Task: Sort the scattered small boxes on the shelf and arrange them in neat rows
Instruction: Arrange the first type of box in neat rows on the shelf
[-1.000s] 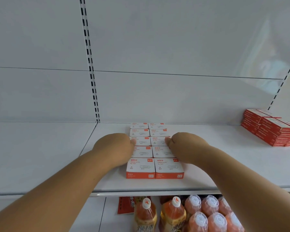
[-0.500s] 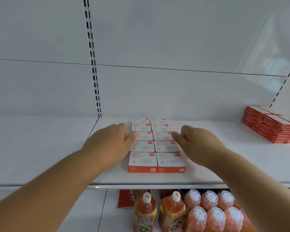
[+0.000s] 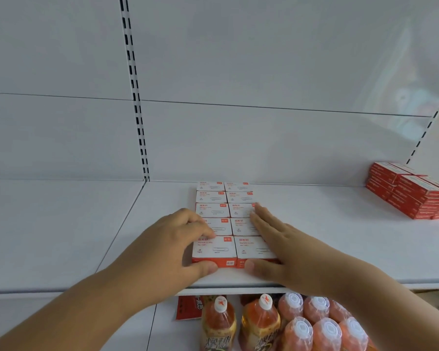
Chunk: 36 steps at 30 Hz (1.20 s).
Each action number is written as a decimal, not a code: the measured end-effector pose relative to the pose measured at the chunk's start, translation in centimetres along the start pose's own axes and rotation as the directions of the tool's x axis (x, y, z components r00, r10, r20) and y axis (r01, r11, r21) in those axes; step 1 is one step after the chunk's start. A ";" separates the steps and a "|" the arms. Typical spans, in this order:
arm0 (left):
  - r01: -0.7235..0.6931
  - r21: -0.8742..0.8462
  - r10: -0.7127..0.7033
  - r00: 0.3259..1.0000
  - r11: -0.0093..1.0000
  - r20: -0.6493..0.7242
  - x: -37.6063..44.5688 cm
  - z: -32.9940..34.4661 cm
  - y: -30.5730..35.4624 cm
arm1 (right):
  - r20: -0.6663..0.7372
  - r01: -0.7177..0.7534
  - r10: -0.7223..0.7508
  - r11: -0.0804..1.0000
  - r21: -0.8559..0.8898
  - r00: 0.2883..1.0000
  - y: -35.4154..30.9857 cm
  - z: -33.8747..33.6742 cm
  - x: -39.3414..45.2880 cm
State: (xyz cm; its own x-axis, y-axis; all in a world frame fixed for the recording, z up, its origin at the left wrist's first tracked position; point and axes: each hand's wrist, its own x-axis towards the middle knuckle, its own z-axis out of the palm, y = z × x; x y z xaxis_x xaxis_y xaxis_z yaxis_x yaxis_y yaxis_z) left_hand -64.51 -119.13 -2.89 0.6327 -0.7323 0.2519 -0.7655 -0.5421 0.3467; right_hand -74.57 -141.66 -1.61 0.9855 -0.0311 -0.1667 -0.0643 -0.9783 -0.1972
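Hands (image 3: 178, 239) now on front boxes (image 3: 214, 250)

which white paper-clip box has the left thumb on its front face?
The front-left white-and-orange paper-clip box, nearest the shelf edge in the left column. The left hand presses its thumb on that box's orange front; the right hand covers its right neighbour.

Left hand (image 3: 178, 245) grips front-left box (image 3: 213, 250); right hand (image 3: 287, 252) flat along paper-clip boxes (image 3: 226, 211); white shelf (image 3: 327, 236).
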 end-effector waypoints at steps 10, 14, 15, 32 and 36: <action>0.135 0.411 -0.112 0.990 0.902 -0.080 -0.8 -0.3 1.1 | -0.062 -0.142 0.138 0.987 -0.068 0.988 0.6 0.1 -0.3; 0.099 0.480 -0.054 0.993 0.872 -0.108 -0.8 0.6 0.7 | -0.001 -0.116 0.116 0.987 -0.113 0.993 0.6 0.2 -0.8; 0.087 0.484 -0.036 0.993 0.871 -0.113 -0.8 0.9 0.6 | 0.005 -0.097 0.098 0.988 -0.122 0.995 0.5 0.2 -0.8; 0.138 0.368 -0.139 0.990 0.919 -0.026 0.1 -0.5 0.3 | 0.023 -0.094 0.096 0.994 -0.062 0.995 0.5 -0.4 -1.2; 0.254 0.228 -0.268 0.963 0.940 0.032 2.8 -1.2 -0.8 | -0.079 -0.161 0.171 0.980 0.119 0.982 0.9 -1.7 0.6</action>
State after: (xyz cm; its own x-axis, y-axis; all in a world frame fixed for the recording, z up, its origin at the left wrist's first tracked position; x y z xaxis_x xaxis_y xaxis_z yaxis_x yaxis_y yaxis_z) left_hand -61.97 -120.30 -1.40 0.8108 -0.5728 0.1207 -0.5853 -0.7896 0.1843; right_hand -73.81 -142.91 -0.23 0.9692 -0.2144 -0.1207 -0.2406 -0.9289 -0.2815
